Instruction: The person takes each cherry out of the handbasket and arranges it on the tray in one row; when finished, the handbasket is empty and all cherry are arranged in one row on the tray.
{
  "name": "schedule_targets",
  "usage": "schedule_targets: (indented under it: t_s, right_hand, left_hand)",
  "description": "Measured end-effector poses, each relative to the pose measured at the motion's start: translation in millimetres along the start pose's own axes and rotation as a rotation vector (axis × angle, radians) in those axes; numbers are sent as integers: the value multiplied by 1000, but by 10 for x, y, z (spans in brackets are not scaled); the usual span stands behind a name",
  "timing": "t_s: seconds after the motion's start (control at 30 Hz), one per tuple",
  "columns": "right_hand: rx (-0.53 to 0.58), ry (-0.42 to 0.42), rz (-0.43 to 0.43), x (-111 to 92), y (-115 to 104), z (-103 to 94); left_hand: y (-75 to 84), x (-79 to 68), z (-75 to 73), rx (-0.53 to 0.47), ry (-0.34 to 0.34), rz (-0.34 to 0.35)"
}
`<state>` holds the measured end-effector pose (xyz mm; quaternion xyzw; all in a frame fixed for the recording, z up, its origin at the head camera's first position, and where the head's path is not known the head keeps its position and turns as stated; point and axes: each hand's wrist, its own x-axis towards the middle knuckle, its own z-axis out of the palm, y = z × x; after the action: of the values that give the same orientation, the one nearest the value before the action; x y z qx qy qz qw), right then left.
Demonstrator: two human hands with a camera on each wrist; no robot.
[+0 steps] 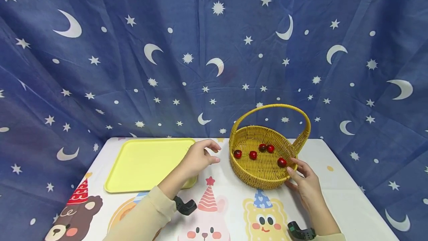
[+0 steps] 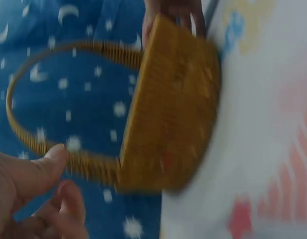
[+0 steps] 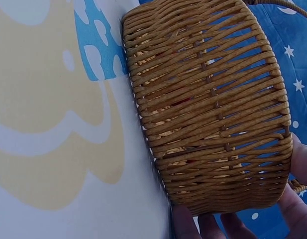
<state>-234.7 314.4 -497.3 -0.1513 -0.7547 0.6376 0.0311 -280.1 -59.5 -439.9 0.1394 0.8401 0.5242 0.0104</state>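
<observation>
A woven basket with a tall arched handle stands on the right part of the table. Inside it lie several dark red cherries, spread over the bottom. At the basket's near right side, my right hand grips the rim; in the right wrist view its fingers lie against the wicker wall. My left hand hovers between the tray and the basket, thumb and fingers bent apart with nothing between them. It overlaps the handle in the left wrist view.
A yellow tray with a raised rim lies on the left of the table, partly behind the left forearm. White cloth with cartoon animals covers the table. A blue curtain with moons and stars hangs behind.
</observation>
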Motion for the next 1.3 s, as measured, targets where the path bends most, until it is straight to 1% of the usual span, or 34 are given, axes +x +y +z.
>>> schedule_targets:
  t_s: [0.13,0.23,0.33,0.43,0.53,0.6,0.73,0.9,1.0,1.1,1.17,1.3]
  right_hand:
    - [0,4,4,15,-9,-19]
    - [1,7,2,26,-17,-30]
    - [8,9,-4,30,-24,-32]
    - [17,9,-1,31,-21,-32]
    - [16,9,4,25,-10,-32]
    - [9,5,5,22,-1,-32]
    - [3,-2,4,8,4,-29]
    - [3,-3,-8,2,-5,-26]
    - [-8,-2,-9,0,-6,-16]
    - [-25,-7,-6,-1,0,8]
    - [-39,-9,-6,1,8,24]
    - [-55,0,-9,10,7,38]
  left_hand:
    - [263,76,259,-33,-133,98]
    - [386,168,464,11,-206,140]
    - [437,289,669,106,-263,181]
    - [434,428,876,207,-309,201]
    - [418,561,1045,271,-347,196]
    - [403,638,1121,288,-360,179]
    - [362,771,1185,303,-385,140]
    - [338,907,1171,353,-436,110]
    - [331,964,1163,390,-478,93]
    - [318,982,1164,434,-503,67]
    - [309,981,1174,478,-510,74]
    - [292,980,1208,566,-510,130]
